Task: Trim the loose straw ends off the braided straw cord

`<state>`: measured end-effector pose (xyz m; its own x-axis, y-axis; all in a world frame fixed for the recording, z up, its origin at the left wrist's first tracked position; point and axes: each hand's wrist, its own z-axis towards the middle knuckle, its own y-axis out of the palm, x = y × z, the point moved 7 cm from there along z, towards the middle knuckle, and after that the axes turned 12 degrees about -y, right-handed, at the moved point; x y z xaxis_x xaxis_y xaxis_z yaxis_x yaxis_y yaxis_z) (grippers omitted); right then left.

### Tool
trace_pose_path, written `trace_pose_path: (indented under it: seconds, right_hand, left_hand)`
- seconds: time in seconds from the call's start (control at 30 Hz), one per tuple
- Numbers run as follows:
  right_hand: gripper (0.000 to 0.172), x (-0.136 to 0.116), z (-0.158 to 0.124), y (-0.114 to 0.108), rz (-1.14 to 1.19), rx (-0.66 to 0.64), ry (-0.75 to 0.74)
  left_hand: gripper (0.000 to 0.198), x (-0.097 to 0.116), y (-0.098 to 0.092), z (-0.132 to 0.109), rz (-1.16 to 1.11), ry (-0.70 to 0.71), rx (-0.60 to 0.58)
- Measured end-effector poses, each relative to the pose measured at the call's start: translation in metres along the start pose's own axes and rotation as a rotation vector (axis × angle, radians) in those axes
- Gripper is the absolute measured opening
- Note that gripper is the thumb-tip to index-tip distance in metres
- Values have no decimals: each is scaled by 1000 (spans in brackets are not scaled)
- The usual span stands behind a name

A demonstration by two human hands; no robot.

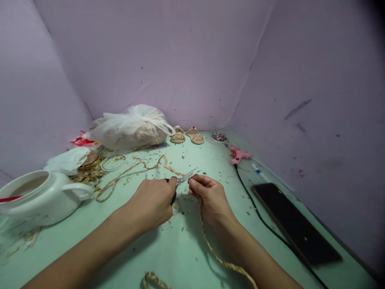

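L hand (pixel 158 198): scissors (pixel 185 177), R hand (pixel 213 198): rope (pixel 225 263)

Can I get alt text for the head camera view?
A person's left hand holds scissors beside their right hand, which pinches a braided tan cord above a green tabletop. Around them are a white pot, a plastic bag, a pink glue gun and a phone.

We hold silver scissors (pixel 180 181), tips toward the table's (pixel 171 257) far edge; tan braided cord (pixel 225 263) curves slack nearby.
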<state>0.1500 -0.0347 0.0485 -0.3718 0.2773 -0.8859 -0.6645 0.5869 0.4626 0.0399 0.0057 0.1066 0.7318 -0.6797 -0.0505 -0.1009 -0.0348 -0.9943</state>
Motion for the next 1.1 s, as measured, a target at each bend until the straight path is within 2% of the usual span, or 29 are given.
trace_pose_path:
  seconds: [0.17,0.3,0.4,0.5,0.73,0.87,1.0,1.1]
  right_hand:
    - [26,2,0,-3,31,7,37]
    - [30,7,-2,0,33,-39,115]
    - [27,6,-2,1,32,-38,122]
    - [22,5,-1,2,48,-33,117]
    - [18,2,-1,0,63,-14,114]
    - [12,0,-1,1,55,-41,110]
    - [11,0,-1,2,65,-39,122]
    - [12,1,-1,3,90,-48,130]
  left_hand:
    - [18,-16,-13,5,-66,-93,83]
    - [22,-27,-18,8,-96,-151,118]
    - [26,-22,-15,7,-119,-84,100]
    - [32,-11,-12,5,-95,7,132]
    - [26,-8,-2,8,-20,-15,137]
    - [37,-6,-3,7,-37,-14,146]
    - [26,-3,-3,6,44,-2,207]
    - [28,-3,-2,7,85,1,255]
